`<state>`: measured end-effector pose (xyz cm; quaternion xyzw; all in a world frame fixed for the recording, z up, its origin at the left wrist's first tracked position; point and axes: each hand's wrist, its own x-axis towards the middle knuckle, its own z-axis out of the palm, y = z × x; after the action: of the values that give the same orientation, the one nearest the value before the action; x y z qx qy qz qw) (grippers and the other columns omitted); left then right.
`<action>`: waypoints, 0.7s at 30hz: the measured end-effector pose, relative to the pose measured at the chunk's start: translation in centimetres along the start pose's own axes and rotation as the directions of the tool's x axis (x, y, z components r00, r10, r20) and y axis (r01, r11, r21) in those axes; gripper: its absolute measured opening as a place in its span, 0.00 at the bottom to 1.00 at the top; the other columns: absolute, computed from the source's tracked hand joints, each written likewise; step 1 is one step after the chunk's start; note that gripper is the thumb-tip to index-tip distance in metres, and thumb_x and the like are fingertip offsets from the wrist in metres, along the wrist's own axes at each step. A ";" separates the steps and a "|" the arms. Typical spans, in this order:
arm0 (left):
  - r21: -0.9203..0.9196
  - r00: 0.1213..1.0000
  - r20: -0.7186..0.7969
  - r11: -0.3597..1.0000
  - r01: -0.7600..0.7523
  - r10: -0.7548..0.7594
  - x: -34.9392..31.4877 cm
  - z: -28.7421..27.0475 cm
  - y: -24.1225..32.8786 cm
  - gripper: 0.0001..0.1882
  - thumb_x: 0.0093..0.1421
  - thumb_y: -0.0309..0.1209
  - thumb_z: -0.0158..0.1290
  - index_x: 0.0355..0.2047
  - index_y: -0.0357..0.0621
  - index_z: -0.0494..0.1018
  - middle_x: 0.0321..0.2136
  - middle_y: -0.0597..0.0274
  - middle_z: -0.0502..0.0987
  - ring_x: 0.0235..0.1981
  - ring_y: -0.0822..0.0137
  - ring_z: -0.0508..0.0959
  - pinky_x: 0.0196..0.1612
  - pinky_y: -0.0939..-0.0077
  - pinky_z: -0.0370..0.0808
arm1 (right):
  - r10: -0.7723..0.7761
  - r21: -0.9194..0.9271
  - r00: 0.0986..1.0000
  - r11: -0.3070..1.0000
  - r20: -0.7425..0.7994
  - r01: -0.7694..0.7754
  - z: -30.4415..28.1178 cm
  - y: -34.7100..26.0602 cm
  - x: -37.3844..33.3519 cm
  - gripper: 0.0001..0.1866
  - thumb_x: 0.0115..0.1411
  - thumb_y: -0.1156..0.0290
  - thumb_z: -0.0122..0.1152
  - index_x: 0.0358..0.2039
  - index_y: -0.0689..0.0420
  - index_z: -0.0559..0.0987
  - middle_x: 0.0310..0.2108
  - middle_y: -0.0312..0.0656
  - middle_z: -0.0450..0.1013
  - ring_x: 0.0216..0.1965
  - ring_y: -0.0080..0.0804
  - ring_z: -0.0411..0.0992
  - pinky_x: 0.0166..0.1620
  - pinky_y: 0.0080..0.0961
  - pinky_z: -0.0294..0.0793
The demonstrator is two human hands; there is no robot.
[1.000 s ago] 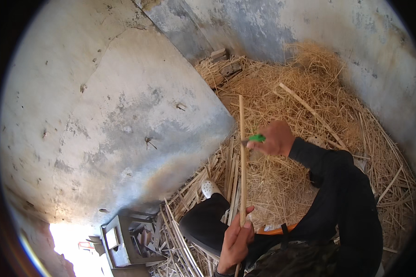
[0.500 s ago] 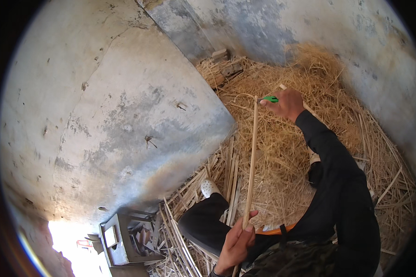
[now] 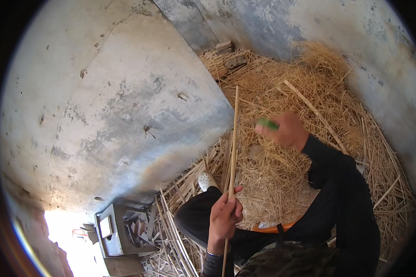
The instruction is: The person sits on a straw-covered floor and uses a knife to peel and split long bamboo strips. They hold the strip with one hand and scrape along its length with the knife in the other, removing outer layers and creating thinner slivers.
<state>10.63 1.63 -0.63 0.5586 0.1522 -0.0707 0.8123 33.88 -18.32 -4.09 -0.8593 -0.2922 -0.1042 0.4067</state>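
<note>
My left hand [image 3: 223,217] is closed around a long, thin wooden strip [image 3: 235,138]. The strip stands nearly upright in the picture, its lower end passing below my fist and its far end reaching out over the shavings. To the right, my right hand [image 3: 289,131] grips a small green-handled knife [image 3: 267,123]; both are smeared by motion and the blade cannot be made out. A gap separates the knife from the strip. Beyond my right hand, another pale strip [image 3: 314,109] lies slantwise on the shavings.
Curly straw-coloured shavings [image 3: 282,175] cover the floor, heaped highest by the far wall [image 3: 272,23]. Split sticks [image 3: 171,226] lie at left, near a wooden cabinet [image 3: 111,228]. A plastered wall [image 3: 125,101] rises at left. A white clog [image 3: 207,180] and an orange object [image 3: 275,228] are near my legs.
My right hand with the knife has come away from the strip's far end and moved nearer to me. My left hand has shifted left and a little farther away, carrying the strip with it.
</note>
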 end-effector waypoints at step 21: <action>0.932 0.909 -0.001 0.330 -0.151 0.417 -1.1 2.4 0.5 0.22 0.61 0.25 0.46 0.55 0.29 0.64 0.17 0.45 0.72 0.19 0.50 0.76 0.22 0.62 0.70 | -0.308 -0.157 0.912 0.920 0.271 0.358 3.5 -6.0 -5.0 0.35 0.49 0.27 0.51 0.16 0.49 0.81 0.06 0.38 0.63 0.10 0.36 0.67 0.15 0.32 0.64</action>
<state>10.17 -0.50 0.91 0.9336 0.0837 0.0697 0.3412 26.11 -14.79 -4.67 -0.8396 -0.4701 -0.0966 0.2546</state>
